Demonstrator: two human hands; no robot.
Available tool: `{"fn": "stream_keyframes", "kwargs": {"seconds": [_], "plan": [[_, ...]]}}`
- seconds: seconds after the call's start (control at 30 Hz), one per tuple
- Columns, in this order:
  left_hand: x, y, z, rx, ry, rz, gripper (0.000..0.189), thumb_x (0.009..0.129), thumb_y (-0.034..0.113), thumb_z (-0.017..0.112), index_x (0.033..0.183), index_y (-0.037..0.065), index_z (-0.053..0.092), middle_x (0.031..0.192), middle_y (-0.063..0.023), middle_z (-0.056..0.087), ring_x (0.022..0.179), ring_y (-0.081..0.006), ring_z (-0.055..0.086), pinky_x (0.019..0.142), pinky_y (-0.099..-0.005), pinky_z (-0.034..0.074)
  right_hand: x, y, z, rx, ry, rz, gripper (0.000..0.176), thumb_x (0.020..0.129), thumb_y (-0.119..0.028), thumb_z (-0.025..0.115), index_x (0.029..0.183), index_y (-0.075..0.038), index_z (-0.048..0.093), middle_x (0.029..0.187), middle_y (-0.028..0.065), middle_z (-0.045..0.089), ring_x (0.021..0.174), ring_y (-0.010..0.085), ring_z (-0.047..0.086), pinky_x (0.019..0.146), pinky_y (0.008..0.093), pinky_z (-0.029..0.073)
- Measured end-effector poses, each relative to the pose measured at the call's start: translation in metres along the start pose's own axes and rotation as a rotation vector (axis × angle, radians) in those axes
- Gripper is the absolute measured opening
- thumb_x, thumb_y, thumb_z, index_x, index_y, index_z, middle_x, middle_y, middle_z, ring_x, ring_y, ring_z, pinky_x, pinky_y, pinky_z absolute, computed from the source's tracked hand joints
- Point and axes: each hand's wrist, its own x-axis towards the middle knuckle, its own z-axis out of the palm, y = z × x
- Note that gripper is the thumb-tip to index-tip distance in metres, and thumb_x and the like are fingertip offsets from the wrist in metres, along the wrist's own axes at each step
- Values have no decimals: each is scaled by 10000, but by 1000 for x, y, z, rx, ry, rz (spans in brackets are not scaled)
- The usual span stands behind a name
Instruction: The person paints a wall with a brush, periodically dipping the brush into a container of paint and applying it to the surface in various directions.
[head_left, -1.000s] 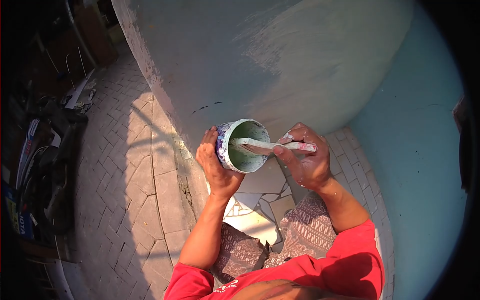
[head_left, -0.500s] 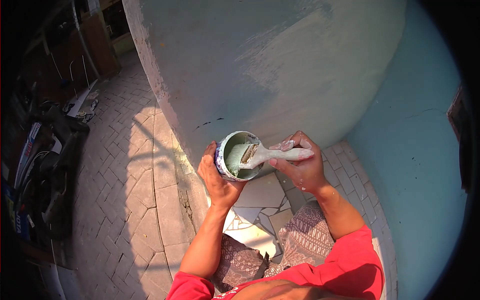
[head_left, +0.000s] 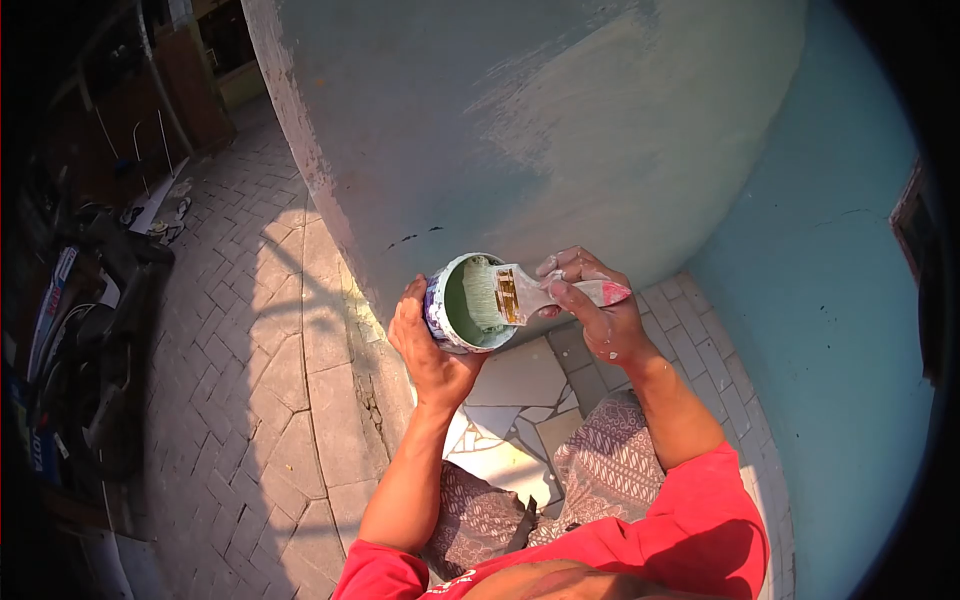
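Observation:
My left hand point(head_left: 432, 350) is wrapped round the side of a small paint can point(head_left: 436, 312), its mouth tipped up toward me. Pale green paint coats the inside. In my right hand point(head_left: 602, 318) is a paintbrush point(head_left: 532, 291), pinched by its handle, which has a pinkish-red end. The brush's paint-loaded bristles lie inside the can's mouth, against the right part of the opening. Paint spots mark my right fingers and wrist. Just beyond the can stands a grey-blue wall point(head_left: 400, 130) with lighter brushed patches.
A blue wall point(head_left: 800, 300) rises on the right, with a dark-framed opening point(head_left: 912, 260) at its edge. Grey paving point(head_left: 220, 360) runs along the left, past a parked motorcycle point(head_left: 100, 340). Broken-tile flooring point(head_left: 515, 380) lies below the can.
The brush has turned over in my right hand, now showing its yellow-brown marked face. Its bristles have shifted up in the can, and my right fingers have changed their hold.

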Motion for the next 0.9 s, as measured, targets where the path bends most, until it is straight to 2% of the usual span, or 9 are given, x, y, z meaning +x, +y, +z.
{"fn": "stream_keyframes", "kwargs": {"seconds": [0.07,0.13,0.17,0.23,0.33,0.63,0.7,0.8,0.9], "plan": [[2,-1,1,25,0,-45,1071,591,175,965,1487,31,397,1369,-155,577,1204,-323,574,1059,-437,410,2,5,-6,-38,-61,-20,160,937,-20,714,1065,6,620,1088,97,623,1008,139,640,778,284,605],[5,-3,3,-125,34,-42,1028,601,150,949,1466,11,411,1287,-161,626,1134,-319,623,1000,-427,467,4,15,-10,-300,-130,-278,179,918,-52,755,1021,10,622,1093,105,639,983,149,656,828,300,590],[6,-1,2,-82,54,-11,993,604,119,925,1449,-4,419,1235,-169,650,1086,-316,652,960,-417,500,2,17,-9,-297,-130,-271,179,918,-52,755,1021,10,622,1093,105,639,983,149,656,828,300,590],[5,-3,3,-104,44,-22,996,598,118,921,1451,-2,420,1239,-170,648,1095,-321,648,969,-422,495,-1,14,-3,-22,-14,-87,196,904,-15,778,1027,11,628,1004,93,703,885,129,671,768,277,560],[4,2,0,-17,30,-29,1014,572,131,914,1453,8,428,1252,-166,640,1094,-353,638,971,-447,489,4,18,-2,184,75,-54,212,895,-27,795,1011,9,621,930,89,718,825,124,680,744,274,558],[3,4,1,-82,25,-79,994,570,111,926,1427,12,432,1235,-162,645,1074,-343,647,951,-438,499,15,23,-4,490,278,219,261,900,-226,832,961,-115,603,818,8,661,727,110,692,656,245,562],[-1,2,4,-123,33,-115,1052,545,230,958,1436,-8,453,1334,-171,583,1183,-363,563,1047,-465,380,17,24,-4,595,369,385,271,917,-291,811,962,-136,593,798,-9,635,695,101,660,649,234,555],[0,0,6,-163,37,-100,1065,538,229,967,1439,-9,451,1330,-169,584,1182,-364,563,1041,-467,389,21,36,-10,731,252,412,273,936,-337,785,968,-146,593,814,-1,646,698,93,639,656,230,550],[-3,1,5,-113,34,-90,1077,536,239,974,1444,-4,447,1346,-174,578,1196,-368,559,1045,-467,392,21,29,-1,791,285,394,274,945,-354,772,968,-145,596,808,7,647,722,98,642,667,236,554]]}}
